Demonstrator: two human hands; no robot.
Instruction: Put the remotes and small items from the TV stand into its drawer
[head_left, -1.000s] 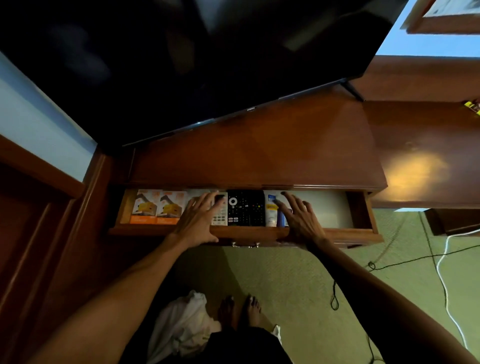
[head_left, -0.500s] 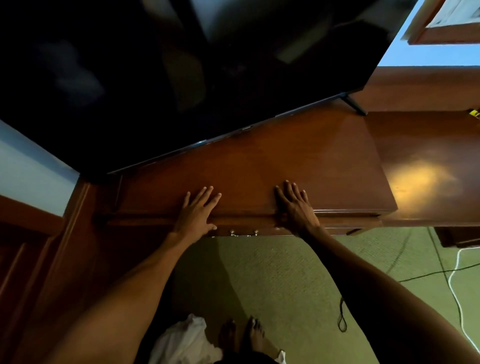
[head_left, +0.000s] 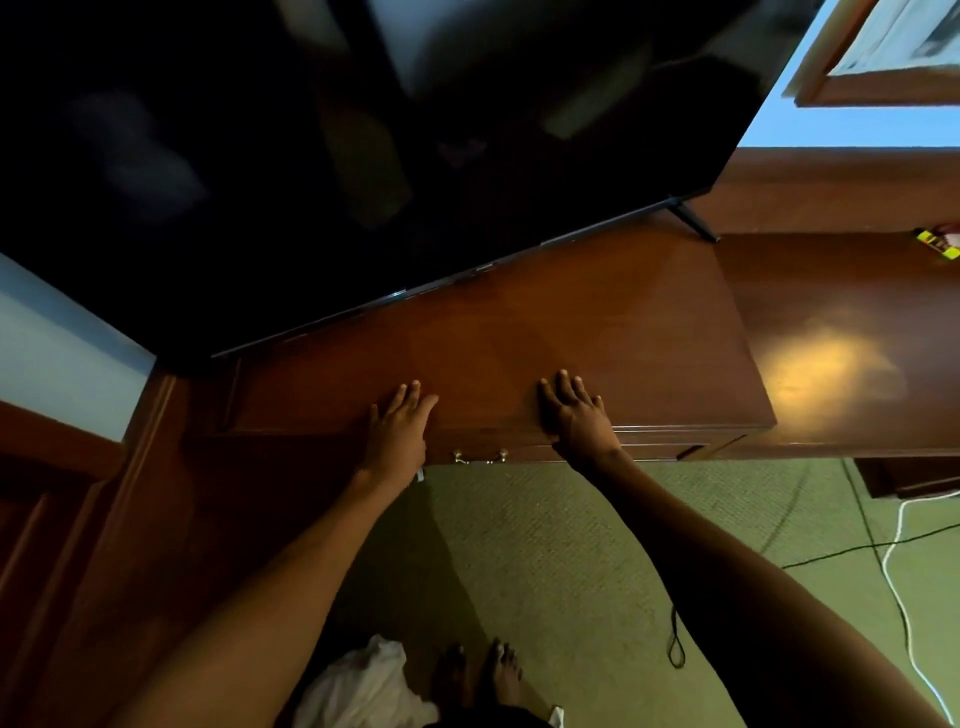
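The wooden TV stand (head_left: 571, 332) fills the middle of the head view, its top bare in front of the TV. Its drawer (head_left: 660, 451) is pushed in; only the front strip and two small brass knobs (head_left: 480, 457) show. The remotes and small items are hidden inside. My left hand (head_left: 397, 431) lies flat over the front edge of the stand, left of the knobs, fingers spread and holding nothing. My right hand (head_left: 576, 415) lies flat over the same edge to the right of the knobs, also empty.
A large black TV (head_left: 363, 145) stands at the back of the stand. A lower wooden desk (head_left: 857, 353) adjoins on the right with a small yellow item (head_left: 937, 252) on it. Black and white cables (head_left: 904, 597) and a white cloth (head_left: 358, 691) lie on the green carpet by my feet.
One second ago the drawer was open with remotes, boxes and a tube inside. Both hands pushed it in; it has stayed shut since half a second ago, hands barely moved.
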